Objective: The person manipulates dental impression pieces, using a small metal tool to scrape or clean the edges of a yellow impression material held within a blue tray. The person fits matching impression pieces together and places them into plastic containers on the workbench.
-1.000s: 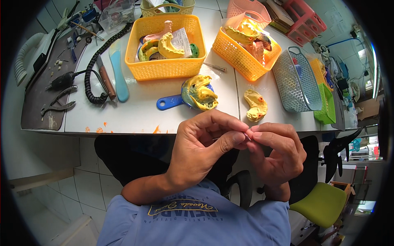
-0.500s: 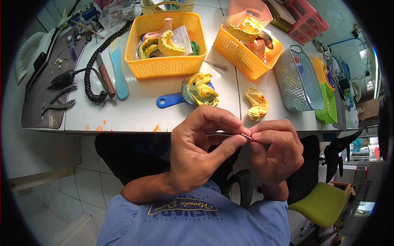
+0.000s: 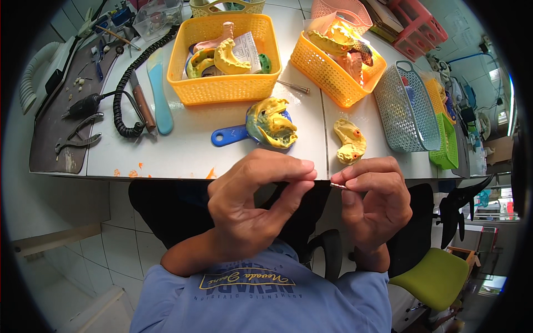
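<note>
My right hand [image 3: 377,202] pinches a small, thin metal part [image 3: 337,185], silvery with a ridged look, between thumb and fingertips just off the table's front edge. Left of it is my left hand [image 3: 250,194], its thumb and forefinger pressed together; anything between those tips is hidden. The two hands are a short gap apart. Just beyond them on the table lies a blue dental impression tray [image 3: 229,135] filled with yellow and greenish impression material [image 3: 272,123]. A curved yellow dental cast [image 3: 350,141] with orange-red spots lies beyond my right hand.
Two yellow baskets [image 3: 222,91] holding dental casts and papers stand farther back. A thin screwdriver [image 3: 294,86] lies between them. At left are a blue spatula [image 3: 161,105], a knife [image 3: 143,105], pliers [image 3: 80,139] and a corded handpiece [image 3: 83,107]. A grey-blue basket [image 3: 405,111] stands right.
My left hand has drawn away to the left from my right hand, opening a gap between them. The small metal part stays in my right fingertips.
</note>
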### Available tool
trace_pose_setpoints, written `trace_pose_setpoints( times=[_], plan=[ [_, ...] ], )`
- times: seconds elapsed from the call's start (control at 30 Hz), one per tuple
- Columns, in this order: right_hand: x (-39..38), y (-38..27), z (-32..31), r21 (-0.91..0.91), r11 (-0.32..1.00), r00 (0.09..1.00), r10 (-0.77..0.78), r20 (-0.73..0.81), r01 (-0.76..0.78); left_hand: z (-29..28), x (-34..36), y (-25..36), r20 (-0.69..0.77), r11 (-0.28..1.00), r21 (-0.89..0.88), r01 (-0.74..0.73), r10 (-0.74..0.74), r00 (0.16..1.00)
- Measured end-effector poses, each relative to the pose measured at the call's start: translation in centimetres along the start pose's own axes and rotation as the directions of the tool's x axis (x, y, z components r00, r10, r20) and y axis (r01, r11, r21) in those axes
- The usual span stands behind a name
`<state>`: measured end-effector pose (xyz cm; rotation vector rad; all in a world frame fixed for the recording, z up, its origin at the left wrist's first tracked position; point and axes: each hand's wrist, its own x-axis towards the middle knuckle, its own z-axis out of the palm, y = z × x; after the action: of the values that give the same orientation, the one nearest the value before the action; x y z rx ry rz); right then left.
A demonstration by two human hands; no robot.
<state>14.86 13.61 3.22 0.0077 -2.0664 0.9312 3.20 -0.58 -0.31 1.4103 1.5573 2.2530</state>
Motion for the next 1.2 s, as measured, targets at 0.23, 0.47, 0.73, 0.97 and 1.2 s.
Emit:
trace_pose_setpoints(
  times=[0.23,0.47,0.73,0.97,1.2],
  plan=[
    [0.3,0.7,-0.4,0.038,0.999,0.999,0.032,0.010,-0.032,-3.7,2.1,-1.0,0.035,0.701,0.702,-0.130,0.148,0.988],
    [0.4,1.3,-0.3,0.003,1.000,1.000,0.005,0.006,-0.005,-2.6,2.8,-1.0,0.040,0.477,0.878,0.025,-0.127,0.991],
    [0.4,1.5,-0.3,-0.030,0.999,1.000,-0.027,0.001,0.027,-1.9,3.2,-1.5,0.041,0.505,0.862,0.039,-0.147,0.988],
    [1.0,0.0,0.3,-0.033,0.997,0.996,-0.067,0.052,0.068,-3.6,2.1,-0.7,0.083,0.727,0.675,-0.124,0.092,0.992],
    [0.1,-1.3,4.6,0.227,0.974,0.985,-0.022,0.174,-0.018,-6.2,-0.8,2.2,0.039,0.813,0.580,-0.054,0.039,0.998]
  ],
)
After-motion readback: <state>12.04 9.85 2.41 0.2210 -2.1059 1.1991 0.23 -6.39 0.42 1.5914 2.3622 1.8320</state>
